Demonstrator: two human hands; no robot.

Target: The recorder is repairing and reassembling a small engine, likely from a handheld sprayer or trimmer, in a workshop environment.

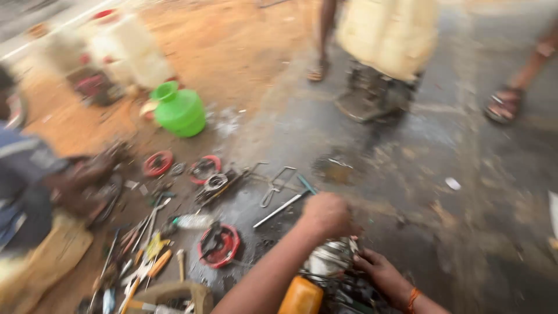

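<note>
A small engine sits low in the middle, with a shiny silver metal part [330, 256] and an orange tank [301, 296]. My left hand [328, 215] is closed in a fist just above the silver part; anything inside the fist is hidden. My right hand [378, 270], with an orange thread at the wrist, has its fingers curled onto the dark side of the engine beside the silver part. The whole view is blurred.
Loose tools and screwdrivers [145, 256], red round parts [220, 245], pliers [273, 189] and a long rod [282, 209] lie on the wet ground at left. A green plastic pot [180, 110] stands behind. Another person [35, 192] crouches at left; sandalled feet [503, 104] stand at the top.
</note>
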